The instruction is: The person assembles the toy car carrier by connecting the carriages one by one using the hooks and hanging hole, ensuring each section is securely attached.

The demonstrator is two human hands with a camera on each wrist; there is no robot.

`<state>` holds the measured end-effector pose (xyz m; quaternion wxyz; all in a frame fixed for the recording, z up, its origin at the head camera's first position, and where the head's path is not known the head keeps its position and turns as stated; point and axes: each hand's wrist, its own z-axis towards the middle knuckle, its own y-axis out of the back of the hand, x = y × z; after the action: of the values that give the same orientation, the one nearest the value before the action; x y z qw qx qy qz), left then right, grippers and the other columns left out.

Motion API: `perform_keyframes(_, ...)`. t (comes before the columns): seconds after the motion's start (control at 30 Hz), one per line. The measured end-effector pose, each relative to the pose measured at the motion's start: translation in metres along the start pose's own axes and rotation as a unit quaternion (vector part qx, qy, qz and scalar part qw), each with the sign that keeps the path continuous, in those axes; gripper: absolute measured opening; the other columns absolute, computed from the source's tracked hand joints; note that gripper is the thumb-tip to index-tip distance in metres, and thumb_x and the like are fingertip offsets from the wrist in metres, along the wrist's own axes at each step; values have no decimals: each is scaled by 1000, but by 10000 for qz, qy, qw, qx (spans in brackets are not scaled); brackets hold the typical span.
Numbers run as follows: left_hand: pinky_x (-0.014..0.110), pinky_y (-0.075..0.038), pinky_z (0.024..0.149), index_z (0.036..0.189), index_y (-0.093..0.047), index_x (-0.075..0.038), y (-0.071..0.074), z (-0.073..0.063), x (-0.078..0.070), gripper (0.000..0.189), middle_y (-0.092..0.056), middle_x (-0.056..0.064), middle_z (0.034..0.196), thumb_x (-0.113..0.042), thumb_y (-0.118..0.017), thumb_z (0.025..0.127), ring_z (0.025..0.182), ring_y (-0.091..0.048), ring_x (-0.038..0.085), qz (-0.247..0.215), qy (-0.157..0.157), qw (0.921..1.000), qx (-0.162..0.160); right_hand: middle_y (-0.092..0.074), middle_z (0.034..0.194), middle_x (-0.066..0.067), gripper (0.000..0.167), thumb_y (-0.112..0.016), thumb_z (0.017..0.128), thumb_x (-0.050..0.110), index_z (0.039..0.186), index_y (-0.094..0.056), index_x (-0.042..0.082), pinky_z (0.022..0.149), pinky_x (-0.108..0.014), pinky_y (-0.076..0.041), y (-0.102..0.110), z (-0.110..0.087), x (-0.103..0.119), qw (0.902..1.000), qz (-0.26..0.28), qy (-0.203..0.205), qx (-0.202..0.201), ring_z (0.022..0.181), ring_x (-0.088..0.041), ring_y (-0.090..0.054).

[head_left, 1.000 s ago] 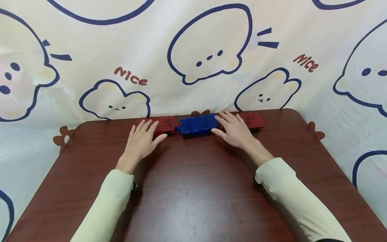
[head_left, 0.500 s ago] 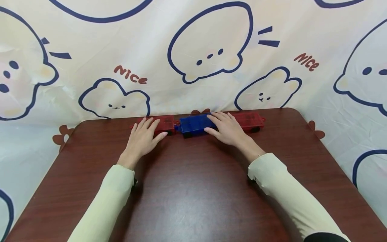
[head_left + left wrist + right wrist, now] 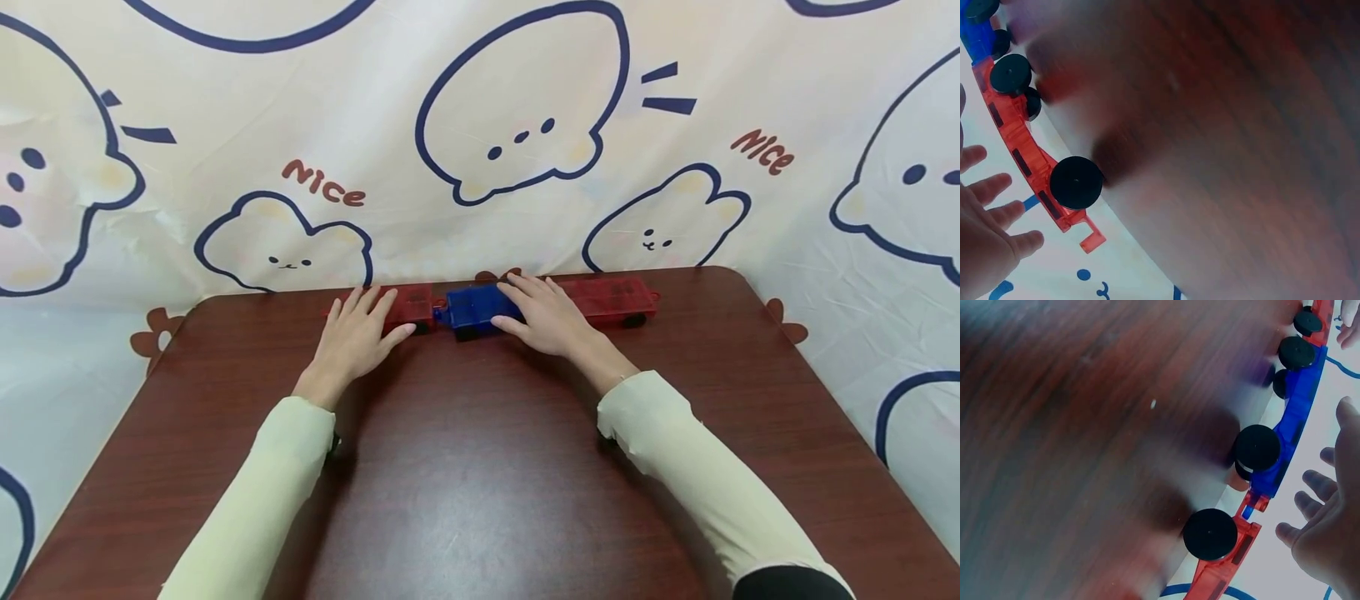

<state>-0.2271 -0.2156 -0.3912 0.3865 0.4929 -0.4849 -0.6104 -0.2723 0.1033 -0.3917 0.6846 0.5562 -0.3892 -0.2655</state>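
Three see-through toy train cars stand in a row along the table's far edge, linked end to end. In the head view the left red car [image 3: 412,307] lies partly under my left hand [image 3: 352,333], whose fingers are spread out over its top. My right hand [image 3: 546,318] reaches over the right end of the blue car [image 3: 472,307], fingers extended and thumb along the near side. Farther right is the other red car [image 3: 611,298], with a small hook at its end. Black wheels [image 3: 1257,447] show under the blue car in the right wrist view.
The brown wooden table [image 3: 465,467] has rounded far corners. A pale cloth backdrop [image 3: 517,75] with cartoon drawings hangs right behind the cars and at both sides.
My right hand has slid left, from the joint between the blue and right red cars onto the blue car. My left hand and the cars stay nearly in place.
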Motion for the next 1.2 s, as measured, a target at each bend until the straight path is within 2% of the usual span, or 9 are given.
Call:
perform_keyframes(0.3, 65, -3, 118, 162, -25, -11, -3, 10, -4, 82, -18, 21, 166, -62, -45, 101, 153, -6, 45, 106, -44, 9997, 222, -28, 165, -9, 73, -44, 102, 61, 159, -36, 17, 122, -55, -10, -7, 9, 6, 9995, -268, 138, 117, 154, -30, -16)
perform_keyframes(0.47, 65, 1, 118, 163, -22, -10, -6, 14, -5, 85, -15, 20, 167, -66, -40, 101, 153, 0, 43, 158, -10, 9992, 354, -26, 166, -8, 74, -42, 102, 64, 160, -34, 19, 122, -56, -8, -10, 14, 8, 9991, -355, 69, 233, 155, -28, -13)
perform_keyframes(0.7, 66, 2, 118, 163, -21, -9, -9, 19, -4, 84, -14, 22, 167, -64, -40, 102, 153, -1, 45, 342, -7, 9986, 395, -21, 168, -7, 77, -37, 100, 69, 161, -32, 22, 122, -57, -5, -13, 18, 10, 9977, -466, -45, 483, 156, -27, -7)
perform_keyframes(0.93, 67, 4, 117, 163, -20, -10, -13, 21, 0, 86, -11, 21, 167, -67, -39, 101, 153, -1, 46, 422, 21, 9985, 348, -20, 168, -8, 79, -38, 99, 70, 161, -32, 21, 122, -57, -6, -19, 26, 13, 9975, -573, -23, 411, 156, -29, -8)
perform_keyframes(1.2, 68, 7, 115, 163, -19, -11, -12, 29, 4, 99, -13, 23, 167, -76, -45, 92, 153, 0, 45, 450, 41, 9980, 439, -21, 168, -6, 83, -38, 97, 74, 162, -29, 23, 122, -58, -4, -26, 33, 16, 9964, -795, 81, 300, 156, -29, -7)
